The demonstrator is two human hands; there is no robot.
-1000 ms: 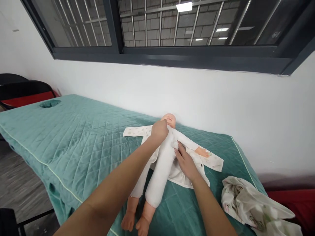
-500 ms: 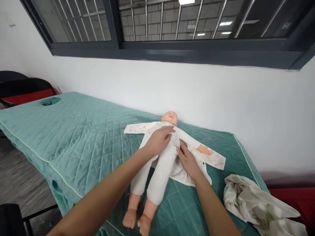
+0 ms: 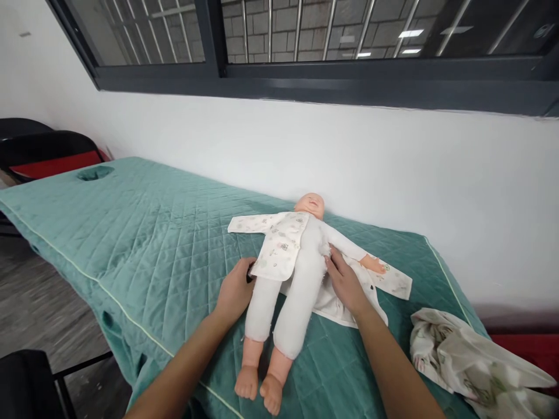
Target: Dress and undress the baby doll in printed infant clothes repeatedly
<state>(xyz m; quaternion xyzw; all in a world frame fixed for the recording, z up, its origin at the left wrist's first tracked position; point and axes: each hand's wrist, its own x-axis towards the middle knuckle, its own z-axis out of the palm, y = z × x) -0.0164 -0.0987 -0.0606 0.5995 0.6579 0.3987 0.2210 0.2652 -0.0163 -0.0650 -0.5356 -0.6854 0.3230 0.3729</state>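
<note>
A baby doll [image 3: 308, 250] with a white cloth body lies on its back, feet toward me. A printed baby shirt [image 3: 283, 244] covers one half of its chest. The shirt's other half [image 3: 332, 305] lies spread under the doll on the right, and a doll hand shows over that sleeve. My left hand [image 3: 236, 291] has its fingers closed at the lower left corner of the front panel; a small dark spot shows by the fingertips. My right hand [image 3: 347, 285] touches the doll's right-hand side with fingers stretched out, above the spread shirt.
The doll lies on a green quilted bed cover [image 3: 166, 244] with a hole at its far left end. A crumpled printed cloth [image 3: 471, 361] sits at the right edge. A white wall and barred window stand behind; black chairs [image 3: 52, 148] are at left.
My left hand has moved from the doll's chest down and left to the shirt's lower corner. The front panel now lies over the chest. My right hand stays at the doll's side.
</note>
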